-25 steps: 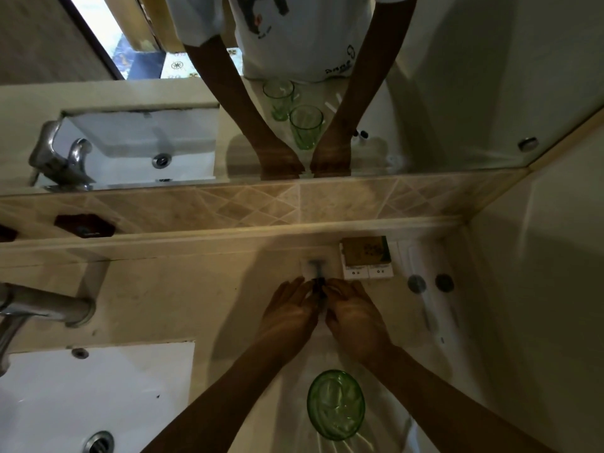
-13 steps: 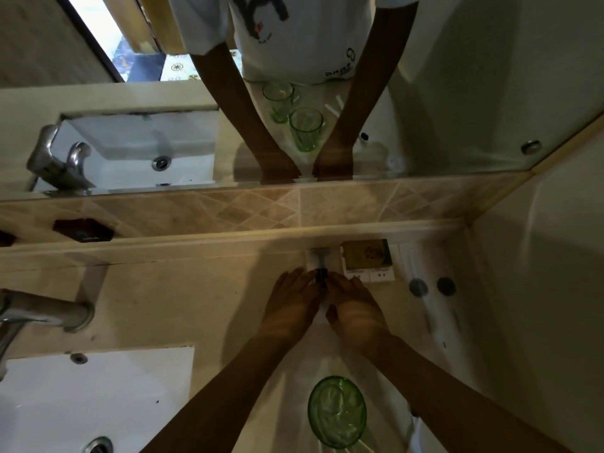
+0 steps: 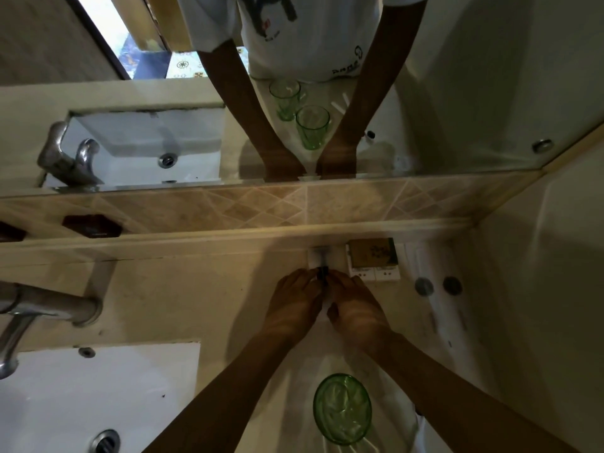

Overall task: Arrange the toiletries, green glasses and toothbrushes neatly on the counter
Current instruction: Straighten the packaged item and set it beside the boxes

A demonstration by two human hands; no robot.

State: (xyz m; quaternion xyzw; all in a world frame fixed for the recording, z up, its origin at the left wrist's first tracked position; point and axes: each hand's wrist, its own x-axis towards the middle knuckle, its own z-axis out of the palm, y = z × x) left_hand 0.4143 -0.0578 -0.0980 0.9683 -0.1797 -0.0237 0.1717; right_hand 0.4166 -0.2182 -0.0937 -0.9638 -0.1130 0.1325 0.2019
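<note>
From the head view, your left hand (image 3: pixel 295 305) and right hand (image 3: pixel 354 307) meet at the back edge of the counter (image 3: pixel 183 299), fingertips closing from both sides on a small white toiletry bottle (image 3: pixel 322 261) with a dark cap. Whether the fingers truly pinch it or only nudge it, you cannot tell; the bottle is mostly hidden between them. It lies just left of a brown box (image 3: pixel 372 256) that sits on white packets against the back wall.

Judge the bottle as light and smooth: it would skid or roll on the polished stone, so take it by the body with thumb and fingers on opposite sides, not by the cap.

The green glass (image 3: pixel 342 408) stands upright near the front edge, between your forearms. It looks rigid, breakable and slick; grip it around the wall, low, and mind your wrists as you draw back.

Two more capped bottles (image 3: pixel 438 286) lie toward the right edge, near the side wall, apart from your hands.

In the mirror (image 3: pixel 457 93) above, a second green glass shows in the reflection, along with thin white sticks that may be toothbrushes; too small to be sure.
</note>
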